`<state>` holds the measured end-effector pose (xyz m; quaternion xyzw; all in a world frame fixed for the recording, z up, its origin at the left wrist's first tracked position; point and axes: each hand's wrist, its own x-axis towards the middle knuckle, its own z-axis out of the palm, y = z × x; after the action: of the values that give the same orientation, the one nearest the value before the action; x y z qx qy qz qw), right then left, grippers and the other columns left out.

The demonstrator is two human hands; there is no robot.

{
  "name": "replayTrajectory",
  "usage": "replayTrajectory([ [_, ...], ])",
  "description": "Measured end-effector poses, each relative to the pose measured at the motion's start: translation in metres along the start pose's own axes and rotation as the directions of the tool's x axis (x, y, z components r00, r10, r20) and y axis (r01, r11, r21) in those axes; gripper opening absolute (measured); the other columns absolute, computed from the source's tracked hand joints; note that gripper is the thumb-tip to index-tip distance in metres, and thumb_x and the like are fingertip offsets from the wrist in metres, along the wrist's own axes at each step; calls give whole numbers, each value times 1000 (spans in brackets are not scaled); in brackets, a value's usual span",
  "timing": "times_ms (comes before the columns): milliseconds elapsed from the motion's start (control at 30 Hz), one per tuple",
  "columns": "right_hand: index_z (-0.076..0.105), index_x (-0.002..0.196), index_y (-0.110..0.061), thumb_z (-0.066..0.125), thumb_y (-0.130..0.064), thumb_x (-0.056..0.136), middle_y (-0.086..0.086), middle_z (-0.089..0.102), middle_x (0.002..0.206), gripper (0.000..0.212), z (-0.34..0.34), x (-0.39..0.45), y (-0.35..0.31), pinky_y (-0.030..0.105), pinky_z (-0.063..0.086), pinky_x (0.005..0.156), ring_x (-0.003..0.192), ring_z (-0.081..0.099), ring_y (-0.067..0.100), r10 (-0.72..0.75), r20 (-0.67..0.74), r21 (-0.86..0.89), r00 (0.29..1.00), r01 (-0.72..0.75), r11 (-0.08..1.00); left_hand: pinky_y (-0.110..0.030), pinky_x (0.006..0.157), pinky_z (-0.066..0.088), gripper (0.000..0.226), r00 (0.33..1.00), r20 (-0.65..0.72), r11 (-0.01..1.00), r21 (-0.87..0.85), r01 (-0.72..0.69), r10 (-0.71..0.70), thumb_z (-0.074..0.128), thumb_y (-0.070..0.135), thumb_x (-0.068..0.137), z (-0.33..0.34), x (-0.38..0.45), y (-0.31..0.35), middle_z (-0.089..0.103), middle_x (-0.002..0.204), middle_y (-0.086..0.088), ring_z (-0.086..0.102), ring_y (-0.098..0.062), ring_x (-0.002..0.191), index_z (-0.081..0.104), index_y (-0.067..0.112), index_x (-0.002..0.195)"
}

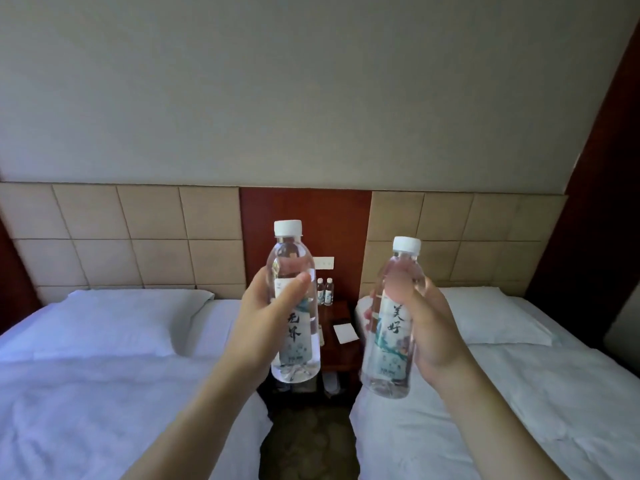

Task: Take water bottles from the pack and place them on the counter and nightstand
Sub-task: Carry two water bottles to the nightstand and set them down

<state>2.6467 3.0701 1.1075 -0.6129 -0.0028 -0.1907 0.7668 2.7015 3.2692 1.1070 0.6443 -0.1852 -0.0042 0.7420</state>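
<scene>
**Two bottles held up between the beds**

The left hand (258, 323) had its grip wrapped round the middle of a clear water bottle (293, 306), thumb laid across the front near the top of the label and the fingers showing faintly through the water behind. That bottle stood upright, its white cap above the grip and its rounded base hanging free below.

The right hand (427, 327) gripped a second water bottle (393, 323) in the same way, its fingers curled round from the right and the thumb pressed over the shoulder. This one leaned slightly, cap tipped to the right, and sat a little lower than the one in the left grip. The two bottles were apart, with open air between them, and neither touched anything but the hand that held it.

Beyond and between the two grips stood a dark wooden nightstand (341, 344) against a red-brown wall panel. Two small bottles (325, 291) stood side by side at its back edge, and a white card (346, 332) lay flat nearer the front. A white-sheeted bed (104, 375) lay left of the left grip and another bed (519, 393) right of the right grip, each with a pillow against a padded headboard.
</scene>
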Motion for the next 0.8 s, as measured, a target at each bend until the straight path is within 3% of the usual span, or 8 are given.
replayTrajectory([
  [133,64,98,-23,75,-34,69,11,65,86,32,-3,73,12,44,55,74,75,65,30,10,-41,-6,999,-10,1000,-42,73,59,35,1000,6,999,-18,29,-29,65,41,79,-1,84,-20,72,89,-5,72,-21,79,64,25,110],
  [200,66,92,-27,74,-33,70,11,64,85,24,-5,109,23,44,54,74,75,65,29,3,-39,-9,999,-4,1000,-44,74,59,34,999,17,999,-25,45,-45,65,40,79,0,121,-31,72,89,-5,72,-22,79,64,24,110],
  [333,63,99,-25,73,-32,69,6,66,81,32,-16,186,56,47,53,78,77,67,29,16,-41,-13,999,-17,1000,-32,67,56,32,998,15,998,-6,55,-55,66,39,82,3,192,-61,73,89,-3,73,-19,78,64,27,111],
  [433,64,101,-24,70,-22,72,8,65,86,29,-28,250,86,45,52,77,79,65,31,25,-29,19,999,-24,1000,-26,64,57,21,998,-13,998,4,55,-55,63,28,92,8,248,-91,74,87,2,73,-13,78,63,26,114],
  [533,60,108,-16,67,-16,72,13,62,90,37,-44,319,116,40,55,66,72,66,29,36,-20,66,999,-35,997,-24,62,57,20,998,-26,998,25,58,-58,61,21,94,18,310,-122,73,84,3,73,-12,77,63,25,113],
  [667,56,111,-10,75,-23,61,12,63,86,55,-68,414,149,38,54,60,69,66,29,89,16,55,996,-89,994,-36,75,61,27,997,-20,996,45,73,-72,65,30,83,31,395,-160,72,88,1,72,-19,84,66,33,110],
  [800,61,106,-14,75,-29,53,14,64,91,56,-88,499,182,44,53,71,78,67,32,141,-26,23,990,-141,990,-40,80,58,31,992,-44,993,35,116,-114,63,29,77,38,471,-195,70,86,-2,70,-18,81,65,27,109],
])
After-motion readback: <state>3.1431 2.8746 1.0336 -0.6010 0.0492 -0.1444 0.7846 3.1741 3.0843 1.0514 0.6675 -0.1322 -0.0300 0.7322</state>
